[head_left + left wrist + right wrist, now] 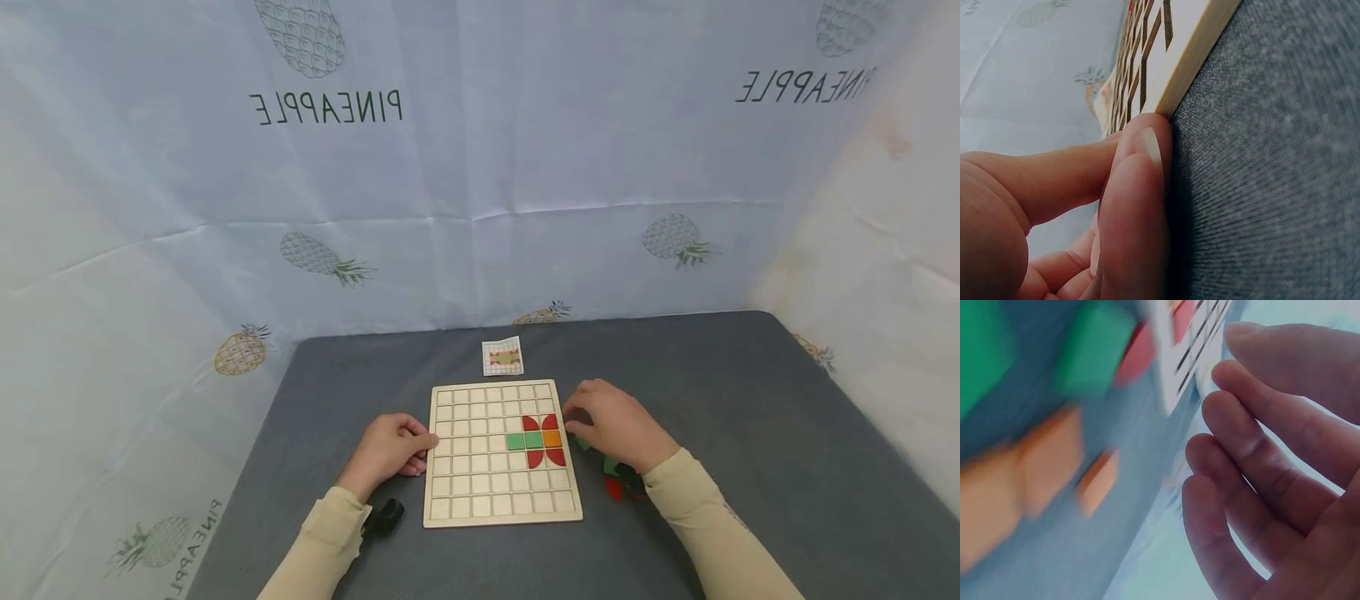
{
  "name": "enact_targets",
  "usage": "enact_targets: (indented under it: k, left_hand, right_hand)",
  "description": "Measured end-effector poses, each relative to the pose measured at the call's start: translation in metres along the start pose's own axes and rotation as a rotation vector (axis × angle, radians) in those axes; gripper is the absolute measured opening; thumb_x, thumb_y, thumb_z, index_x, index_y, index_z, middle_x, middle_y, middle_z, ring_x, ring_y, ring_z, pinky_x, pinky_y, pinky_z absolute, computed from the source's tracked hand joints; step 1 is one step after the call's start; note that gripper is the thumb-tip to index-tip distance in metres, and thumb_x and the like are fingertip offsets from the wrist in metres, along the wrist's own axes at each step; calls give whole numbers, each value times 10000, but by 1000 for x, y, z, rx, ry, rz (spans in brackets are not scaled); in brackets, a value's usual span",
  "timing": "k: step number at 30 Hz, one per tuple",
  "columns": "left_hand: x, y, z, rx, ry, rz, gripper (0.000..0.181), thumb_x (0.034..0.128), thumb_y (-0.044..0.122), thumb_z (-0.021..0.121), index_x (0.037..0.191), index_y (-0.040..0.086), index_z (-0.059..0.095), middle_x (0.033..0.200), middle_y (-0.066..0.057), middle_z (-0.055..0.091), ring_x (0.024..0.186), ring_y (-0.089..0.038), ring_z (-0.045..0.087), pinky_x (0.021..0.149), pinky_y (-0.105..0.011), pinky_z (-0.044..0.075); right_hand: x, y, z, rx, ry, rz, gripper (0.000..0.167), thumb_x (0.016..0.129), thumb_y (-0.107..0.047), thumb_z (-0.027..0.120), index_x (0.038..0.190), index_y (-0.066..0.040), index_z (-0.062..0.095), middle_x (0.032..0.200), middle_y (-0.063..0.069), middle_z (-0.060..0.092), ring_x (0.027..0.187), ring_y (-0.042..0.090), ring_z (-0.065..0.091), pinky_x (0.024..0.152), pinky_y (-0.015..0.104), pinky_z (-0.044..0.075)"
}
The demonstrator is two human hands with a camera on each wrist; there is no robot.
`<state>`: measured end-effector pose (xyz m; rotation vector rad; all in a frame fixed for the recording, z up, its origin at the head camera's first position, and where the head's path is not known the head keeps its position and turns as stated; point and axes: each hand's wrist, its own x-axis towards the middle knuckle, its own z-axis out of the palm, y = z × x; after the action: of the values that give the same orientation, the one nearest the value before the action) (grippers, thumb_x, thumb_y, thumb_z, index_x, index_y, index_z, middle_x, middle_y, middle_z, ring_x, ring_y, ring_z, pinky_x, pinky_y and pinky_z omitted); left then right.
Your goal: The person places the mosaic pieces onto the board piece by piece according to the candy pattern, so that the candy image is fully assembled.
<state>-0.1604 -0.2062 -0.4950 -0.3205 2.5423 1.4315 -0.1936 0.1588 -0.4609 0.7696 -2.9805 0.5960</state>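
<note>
Thumb and finger of the L hand [386, 450] pinch a board [480, 484] by its L edge — a light grip, one judges, does best, enough to stop a slide w/o lifting it off the table [360, 375]. The R hand [618, 423] hovers just beside the R edge, fingers side by side & softly bent, thumb tip nr the index tip, nothing visible btwn them; whether a fingertip touches the wood, can't tell. Loose tiles [1054, 462] — orange, green, red, blurred in the R-wrist view — lie below that hand & its wrist. Best approach, prob.: take one tile at a time by opposite edges, turn it before lowering, then press it flat within the grid lines so its neighbours don't shift. Laid tiles [533, 440] sit at the board's R side, nr the R fingers & well apart from the L: two green, one orange in a row, four red curved pcs above & below. Past the far edge, a card [502, 357] shows a red, green & orange figure on a grid, worth a check per tile. Farthest back, pineapple-print cloth [465, 275].
</note>
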Motion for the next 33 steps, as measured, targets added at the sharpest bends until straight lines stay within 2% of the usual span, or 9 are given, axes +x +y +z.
enact_targets:
  k: [4, 8, 16, 21, 33]
  left_hand:
    - [-4, -2, -3, -7, 9, -4, 222, 945, 225, 859, 984, 49, 730, 767, -105, 723, 614, -171, 728, 578, -326, 644]
    - [-6, -4, -6, -9, 21, -10, 220, 946, 224, 857, 981, 48, 731, 770, -104, 723, 616, -167, 731, 580, -328, 645]
    - [-6, -5, -6, 1, 31, -14, 213, 943, 223, 858, 972, 50, 736, 754, -95, 723, 606, -162, 729, 565, -319, 639]
    - [-4, -4, -5, -2, 25, -11, 213, 941, 223, 859, 972, 50, 739, 761, -97, 724, 616, -170, 736, 570, -320, 641]
    - [-2, 2, -1, 8, 9, 1, 218, 951, 230, 853, 988, 49, 739, 770, -99, 727, 615, -163, 734, 574, -324, 642]
  right_hand:
    - [-12, 21, -8, -12, -23, 17, 97, 942, -164, 855, 1033, -170, 824, 991, -59, 676, 921, 139, 598, 752, 327, 579]
    - [-21, 31, -11, -23, -44, 19, 63, 941, -187, 860, 981, -208, 817, 965, -81, 666, 909, 132, 601, 777, 343, 589]
    - [-49, 32, -12, -24, -93, 43, 128, 894, -193, 898, 967, -239, 805, 942, -115, 633, 871, 76, 579, 713, 264, 556]
    - [-63, 32, -9, -39, -86, 32, 155, 867, -217, 922, 969, -241, 808, 921, -136, 617, 863, 38, 565, 711, 248, 567]
    - [-69, 33, -7, -96, -51, 22, 175, 840, -238, 944, 952, -226, 809, 897, -131, 604, 830, 24, 536, 698, 245, 564]
